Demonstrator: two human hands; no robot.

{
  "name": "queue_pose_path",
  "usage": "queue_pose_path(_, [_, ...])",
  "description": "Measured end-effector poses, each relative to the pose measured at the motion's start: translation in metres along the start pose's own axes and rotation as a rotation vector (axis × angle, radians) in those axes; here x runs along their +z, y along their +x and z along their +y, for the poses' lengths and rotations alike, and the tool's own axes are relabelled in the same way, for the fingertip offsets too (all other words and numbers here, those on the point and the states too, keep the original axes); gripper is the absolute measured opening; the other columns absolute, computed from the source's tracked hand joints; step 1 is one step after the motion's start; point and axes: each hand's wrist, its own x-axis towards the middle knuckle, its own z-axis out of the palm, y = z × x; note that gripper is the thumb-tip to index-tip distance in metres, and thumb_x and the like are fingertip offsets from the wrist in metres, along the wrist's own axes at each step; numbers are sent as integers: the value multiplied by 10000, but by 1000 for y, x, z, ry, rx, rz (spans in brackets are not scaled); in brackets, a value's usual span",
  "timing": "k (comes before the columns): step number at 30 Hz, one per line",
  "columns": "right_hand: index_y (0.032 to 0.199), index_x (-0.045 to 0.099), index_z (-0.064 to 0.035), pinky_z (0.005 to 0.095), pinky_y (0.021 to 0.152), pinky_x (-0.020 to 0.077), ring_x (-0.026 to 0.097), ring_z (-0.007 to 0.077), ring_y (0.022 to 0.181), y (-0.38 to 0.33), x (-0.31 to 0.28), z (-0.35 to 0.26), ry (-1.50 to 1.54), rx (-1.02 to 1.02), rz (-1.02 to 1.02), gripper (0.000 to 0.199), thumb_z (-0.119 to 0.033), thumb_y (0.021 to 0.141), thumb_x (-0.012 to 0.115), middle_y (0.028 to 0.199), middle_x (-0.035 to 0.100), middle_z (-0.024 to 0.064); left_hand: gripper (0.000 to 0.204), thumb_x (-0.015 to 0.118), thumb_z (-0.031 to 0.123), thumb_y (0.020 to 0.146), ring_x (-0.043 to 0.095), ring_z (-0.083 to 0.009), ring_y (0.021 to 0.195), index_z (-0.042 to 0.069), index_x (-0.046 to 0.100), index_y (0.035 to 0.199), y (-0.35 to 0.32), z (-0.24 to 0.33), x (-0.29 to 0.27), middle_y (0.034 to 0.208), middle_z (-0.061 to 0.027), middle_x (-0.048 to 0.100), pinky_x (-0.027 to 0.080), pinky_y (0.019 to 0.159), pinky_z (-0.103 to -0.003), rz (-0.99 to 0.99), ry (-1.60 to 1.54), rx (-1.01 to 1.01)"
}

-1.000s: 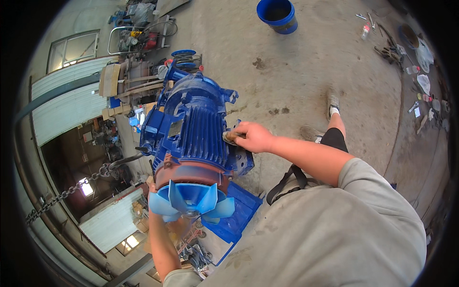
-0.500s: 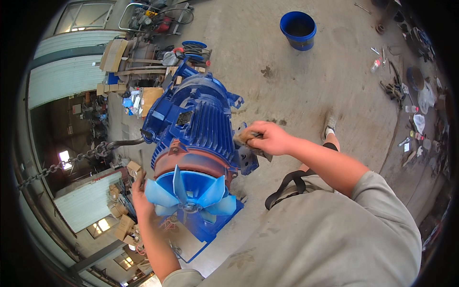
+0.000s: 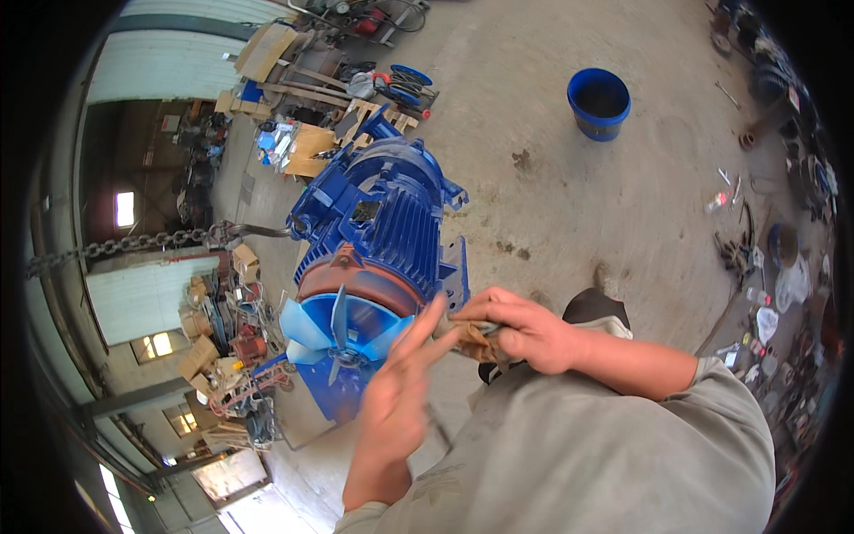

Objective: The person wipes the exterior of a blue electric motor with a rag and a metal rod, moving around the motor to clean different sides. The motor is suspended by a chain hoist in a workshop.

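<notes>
A large blue electric motor (image 3: 396, 231) with ribbed sides lies ahead of me. A reddish-brown ring (image 3: 360, 283) circles its near end, where a light-blue fan (image 3: 342, 334) is exposed. My right hand (image 3: 534, 334) is closed around a crumpled, dirty brown rag (image 3: 478, 338), just in front of my body and apart from the motor. My left hand (image 3: 396, 396) is smeared by motion, its fingers stretched out towards the rag and covering part of the fan's right side. Whether its fingertips touch the rag I cannot tell.
A chain (image 3: 160, 242) with a hook runs from the left to the motor. On the floor ahead stands a blue bucket (image 3: 599, 105). Cardboard boxes (image 3: 197, 356) and a cable reel (image 3: 411, 82) are to the left; tools and scrap (image 3: 783, 240) lie along the right.
My left hand has left the fan's left side and swung right, close to my right hand. The right hand has drawn the rag back from the motor's side towards my body.
</notes>
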Motion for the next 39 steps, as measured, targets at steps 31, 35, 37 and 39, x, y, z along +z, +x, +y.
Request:
queue_pose_path(31, [1375,608,-3,320,728,489,549,115,761,-27,-114,-67,-362,501,286,402,-70,1013,447,780,575,20,348,562,370,1087,651,-261,858,41,587,1198,52,-101,167,1053,-82,657,562,660,-419,479,-1281,-712])
queue_pose_path(35, [1428,596,-26,379,686,498,606,272,706,-41,-124,-121,-819,500,-38,426,-122,1013,582,773,616,141,250,598,277,1072,642,-238,829,47,605,1171,56,-101,157,1015,-78,655,558,698,-405,523,-1506,-662])
queue_pose_path(37, [1421,603,-29,398,710,510,630,344,748,-35,-119,-149,-938,515,-174,434,-107,994,608,838,650,189,213,612,228,1063,658,-218,856,41,623,1162,58,-102,155,1043,-71,668,567,760,-376,544,-1534,-627])
queue_pose_path(39, [1414,612,-35,419,739,523,642,405,805,-24,-114,-176,-945,639,-251,441,-91,976,624,919,676,227,207,617,215,1059,667,-218,870,38,625,1166,60,-103,156,1042,-74,677,572,775,-378,594,-1525,-620])
